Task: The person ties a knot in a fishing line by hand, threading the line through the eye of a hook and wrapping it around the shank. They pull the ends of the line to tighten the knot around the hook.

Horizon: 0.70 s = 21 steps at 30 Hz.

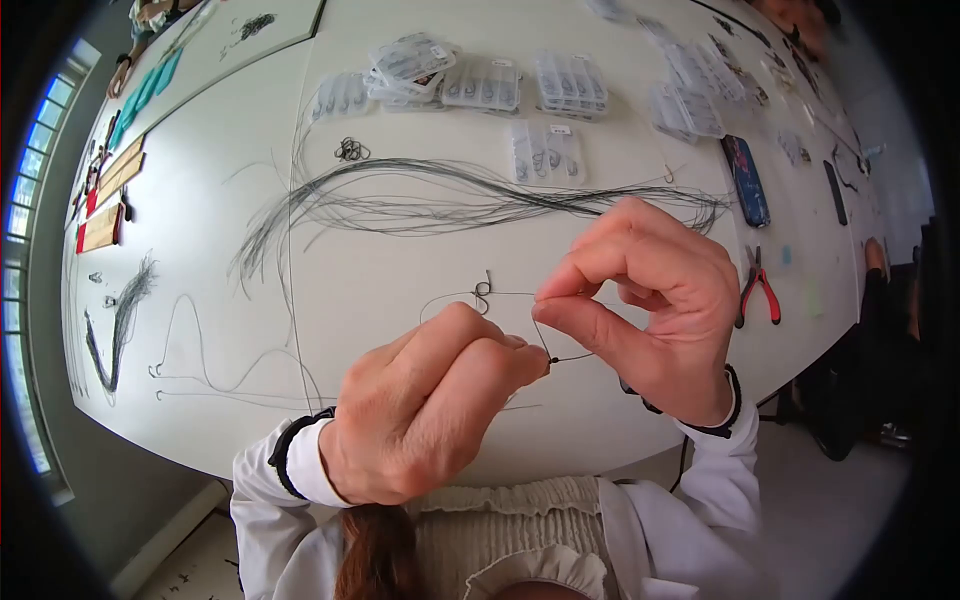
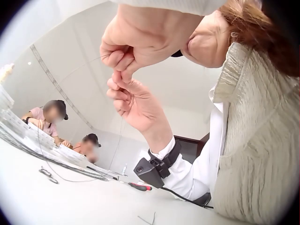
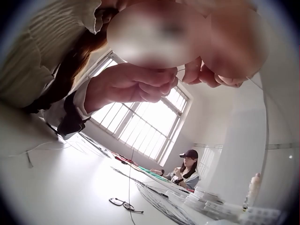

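My left hand point(image 1: 430, 400), fingers curled, pinches a thin dark line point(image 1: 541, 335) between thumb and forefinger. Just to its right, my right hand point(image 1: 660, 310) pinches the same line between thumb and index fingertip. A small dark knot or bead point(image 1: 553, 360) shows at the left fingertips. The left wrist view has both hands' fingertips close together, with a loop of the line point(image 2: 77, 70) curving away. On the white table beyond the hands lie dark hooks point(image 1: 482, 290), seen also as hooks point(image 3: 125, 204) in the right wrist view.
A long bundle of dark lines point(image 1: 430, 200) crosses the table. Behind it are a small hook pile point(image 1: 352, 150) and clear plastic boxes point(image 1: 480, 85). Red-handled pliers point(image 1: 760, 290) and a dark blue case point(image 1: 746, 180) lie right. Hooked lines point(image 1: 210, 383) lie left. Other people sit farther off.
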Available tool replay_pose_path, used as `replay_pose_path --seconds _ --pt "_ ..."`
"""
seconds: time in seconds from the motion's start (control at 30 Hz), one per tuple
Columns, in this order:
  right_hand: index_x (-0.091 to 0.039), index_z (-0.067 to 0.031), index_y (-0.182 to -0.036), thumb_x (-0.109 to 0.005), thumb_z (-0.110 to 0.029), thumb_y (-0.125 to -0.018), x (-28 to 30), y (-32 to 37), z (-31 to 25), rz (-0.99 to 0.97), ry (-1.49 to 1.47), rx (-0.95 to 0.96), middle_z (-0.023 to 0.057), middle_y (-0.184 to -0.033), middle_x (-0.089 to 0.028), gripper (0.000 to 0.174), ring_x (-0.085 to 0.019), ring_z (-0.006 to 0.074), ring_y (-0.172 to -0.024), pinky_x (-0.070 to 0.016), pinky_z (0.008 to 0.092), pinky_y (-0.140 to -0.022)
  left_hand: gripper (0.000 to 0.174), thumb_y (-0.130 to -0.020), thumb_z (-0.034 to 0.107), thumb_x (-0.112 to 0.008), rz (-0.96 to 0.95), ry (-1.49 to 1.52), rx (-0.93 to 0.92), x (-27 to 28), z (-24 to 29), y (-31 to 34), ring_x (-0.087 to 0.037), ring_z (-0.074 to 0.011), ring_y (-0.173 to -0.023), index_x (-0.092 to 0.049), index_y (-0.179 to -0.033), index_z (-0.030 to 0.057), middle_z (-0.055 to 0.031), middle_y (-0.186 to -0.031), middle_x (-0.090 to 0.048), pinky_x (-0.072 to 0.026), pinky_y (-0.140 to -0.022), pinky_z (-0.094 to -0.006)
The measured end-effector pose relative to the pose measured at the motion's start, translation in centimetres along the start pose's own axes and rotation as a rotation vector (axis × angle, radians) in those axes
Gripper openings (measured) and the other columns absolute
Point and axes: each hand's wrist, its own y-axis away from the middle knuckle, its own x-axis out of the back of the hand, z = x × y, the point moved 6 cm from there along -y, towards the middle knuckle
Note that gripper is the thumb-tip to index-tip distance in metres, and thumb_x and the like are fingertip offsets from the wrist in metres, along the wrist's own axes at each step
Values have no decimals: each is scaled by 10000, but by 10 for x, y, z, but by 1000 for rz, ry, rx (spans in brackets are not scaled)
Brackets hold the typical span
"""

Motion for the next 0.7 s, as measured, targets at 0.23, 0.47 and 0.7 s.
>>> replay_pose_path --seconds 0.23,0.47,0.7 --pt "-597 32 -778 -646 13 -760 -35 17 36 -365 -675 -599 31 -806 -550 56 -507 51 -675 -405 175 -565 196 -648 -44 -720 68 35 1 5 -2 -2 -530 -135 -521 -587 -780 16 -74 -657 -576 -408 -419 -235" --pt "-578 38 -845 -594 7 -800 -50 25 35 -371 -1011 -714 26 -823 -562 57 -531 56 -728 -441 180 -633 175 -648 -106 -663 77 168 97 7 -12 -5 -462 -109 -509 -573 -761 -6 -70 -647 -544 -317 -432 -212" --pt "-623 -2 -900 -611 -31 -817 -49 20 40 -374 -850 -600 2 -831 -611 89 -527 37 -714 -427 147 -587 182 -647 -137 -626 107 190 127 12 -14 -5 -453 -95 -543 -559 -767 -19 -82 -704 -540 -316 -448 -212"
